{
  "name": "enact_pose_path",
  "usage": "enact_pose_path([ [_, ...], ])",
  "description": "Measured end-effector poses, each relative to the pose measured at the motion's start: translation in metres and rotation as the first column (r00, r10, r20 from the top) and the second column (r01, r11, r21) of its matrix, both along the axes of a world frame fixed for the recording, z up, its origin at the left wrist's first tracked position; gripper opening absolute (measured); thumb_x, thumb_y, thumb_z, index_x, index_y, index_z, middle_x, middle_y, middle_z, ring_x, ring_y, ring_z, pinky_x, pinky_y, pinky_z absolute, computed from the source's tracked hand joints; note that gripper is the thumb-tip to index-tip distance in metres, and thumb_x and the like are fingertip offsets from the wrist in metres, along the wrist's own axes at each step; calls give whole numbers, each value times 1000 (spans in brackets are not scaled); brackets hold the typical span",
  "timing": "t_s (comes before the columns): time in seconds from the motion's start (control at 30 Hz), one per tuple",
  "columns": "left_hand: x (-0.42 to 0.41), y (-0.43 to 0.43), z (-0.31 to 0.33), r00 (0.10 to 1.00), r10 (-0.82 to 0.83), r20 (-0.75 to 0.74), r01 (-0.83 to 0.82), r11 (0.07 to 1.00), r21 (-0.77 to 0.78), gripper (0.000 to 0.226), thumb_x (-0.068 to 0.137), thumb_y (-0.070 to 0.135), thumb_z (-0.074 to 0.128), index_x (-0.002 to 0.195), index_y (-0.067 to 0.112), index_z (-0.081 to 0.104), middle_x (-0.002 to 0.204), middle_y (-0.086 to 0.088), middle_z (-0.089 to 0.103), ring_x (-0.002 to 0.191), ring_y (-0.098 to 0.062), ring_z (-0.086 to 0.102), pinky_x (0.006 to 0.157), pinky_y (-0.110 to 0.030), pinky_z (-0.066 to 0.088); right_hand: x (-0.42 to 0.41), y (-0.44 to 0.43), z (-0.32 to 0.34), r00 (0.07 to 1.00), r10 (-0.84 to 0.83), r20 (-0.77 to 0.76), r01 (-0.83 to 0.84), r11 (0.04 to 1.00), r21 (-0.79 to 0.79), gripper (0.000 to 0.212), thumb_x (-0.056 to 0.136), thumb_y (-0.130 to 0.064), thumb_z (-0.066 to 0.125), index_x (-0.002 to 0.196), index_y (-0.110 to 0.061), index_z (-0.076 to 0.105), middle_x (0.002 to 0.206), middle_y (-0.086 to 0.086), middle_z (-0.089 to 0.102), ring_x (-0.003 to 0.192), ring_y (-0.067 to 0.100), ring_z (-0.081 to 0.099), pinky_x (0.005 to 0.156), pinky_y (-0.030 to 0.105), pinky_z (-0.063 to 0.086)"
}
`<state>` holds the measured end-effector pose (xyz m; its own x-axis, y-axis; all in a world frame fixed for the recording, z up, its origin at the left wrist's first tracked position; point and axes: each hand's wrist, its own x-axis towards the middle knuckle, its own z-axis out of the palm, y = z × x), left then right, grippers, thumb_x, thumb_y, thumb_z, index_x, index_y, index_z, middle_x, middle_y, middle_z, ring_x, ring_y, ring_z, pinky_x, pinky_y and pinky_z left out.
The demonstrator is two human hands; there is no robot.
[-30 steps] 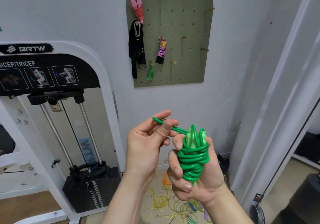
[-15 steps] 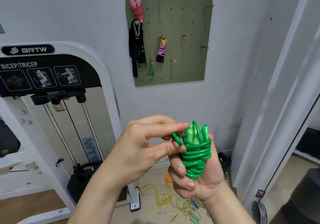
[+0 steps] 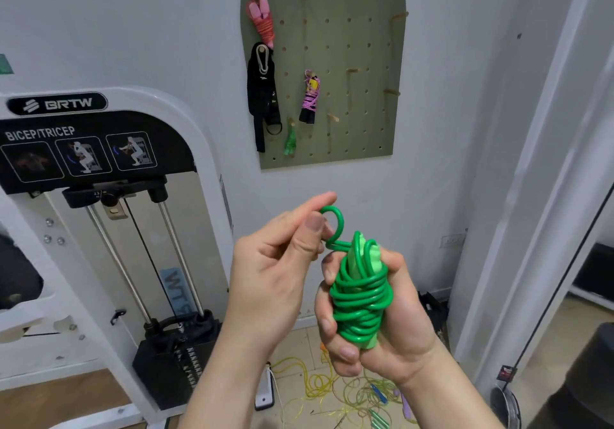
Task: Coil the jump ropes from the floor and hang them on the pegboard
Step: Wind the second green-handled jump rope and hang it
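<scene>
Two-handed at lower centre of the frame. Grips the coiled green jump rope (image 3: 360, 299) upright in the right hand (image 3: 392, 335), fingers (image 3: 344, 352) curled tight round coils and handles (image 3: 372, 256). Pinches its loose loop (image 3: 334, 226) just above the bundle between thumb and forefinger of the left hand (image 3: 272, 276). Top centre: pegboard (image 3: 362, 46), hung with pink bundle (image 3: 262, 20), purple bundle (image 3: 310, 99) and black strap (image 3: 262, 96). Under the hands, yellow ropes (image 3: 315, 382) tangled on the floor (image 3: 295, 345); weight machine (image 3: 99, 196) at left
</scene>
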<state>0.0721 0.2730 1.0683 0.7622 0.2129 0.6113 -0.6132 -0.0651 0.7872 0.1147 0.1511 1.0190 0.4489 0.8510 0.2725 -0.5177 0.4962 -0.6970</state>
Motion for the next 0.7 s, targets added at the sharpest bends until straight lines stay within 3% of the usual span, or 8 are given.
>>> enact_pose_path([
  [0.07, -4, 1, -4, 999, -52, 16, 49, 991, 123, 31, 82, 32, 69, 113, 32, 67, 86, 8, 65, 77, -1, 60, 73, -12, 46, 1, -3, 1, 999, -26, -25, 25, 999, -48, 52, 69, -59, 70, 83, -10, 63, 67, 14, 62, 41, 20, 55, 41, 21, 41],
  [0.2, -1, 1, -11, 973, 146, 176, -199, 919, 340, 39, 85, 22, 68, 124, 27, 61, 95, 9, 65, 77, -9, 62, 75, -14, 48, 1, -4, 3, 1000, -24, 5, 24, 996, -88, 58, 65, -64, 69, 75, -7, 68, 65, 10, 64, 41, 17, 56, 40, 19, 40],
  [0.3, 1, 6, -13, 917, 210, 339, -360, 803, 475, 35, 90, 8, 58, 124, 15, 61, 99, 6, 67, 89, -12, 64, 82, -20, 47, 2, -5, 3, 998, -59, -23, 58, 998, -37, 44, 74, -60, 64, 85, -17, 61, 68, 14, 62, 42, 20, 55, 42, 21, 41],
  [0.4, 2, 12, -12, 883, 197, 427, -442, 658, 610, 36, 88, 0, 47, 116, 8, 68, 96, 2, 68, 85, -17, 61, 79, -23, 47, 3, -5, 3, 997, -72, -12, 71, 995, -69, 44, 75, -61, 62, 85, -18, 61, 68, 15, 62, 42, 20, 55, 42, 20, 44],
  [0.6, 2, 18, -5, 881, 167, 443, -455, 561, 692, 25, 83, 2, 64, 105, 8, 73, 86, 3, 72, 72, -16, 64, 66, -29, 51, 5, -7, 5, 978, -180, 106, 198, 961, -192, 49, 70, -64, 65, 82, -16, 63, 66, 19, 58, 41, 22, 52, 41, 22, 43],
  [0.7, 2, 20, -1, 883, 179, 433, -459, 515, 724, 26, 82, 4, 63, 106, 8, 72, 79, 2, 72, 67, -18, 64, 60, -30, 50, 6, -11, 10, 936, -271, 226, 325, 911, -254, 42, 76, -58, 54, 80, -17, 63, 64, 23, 54, 40, 23, 49, 40, 25, 41],
])
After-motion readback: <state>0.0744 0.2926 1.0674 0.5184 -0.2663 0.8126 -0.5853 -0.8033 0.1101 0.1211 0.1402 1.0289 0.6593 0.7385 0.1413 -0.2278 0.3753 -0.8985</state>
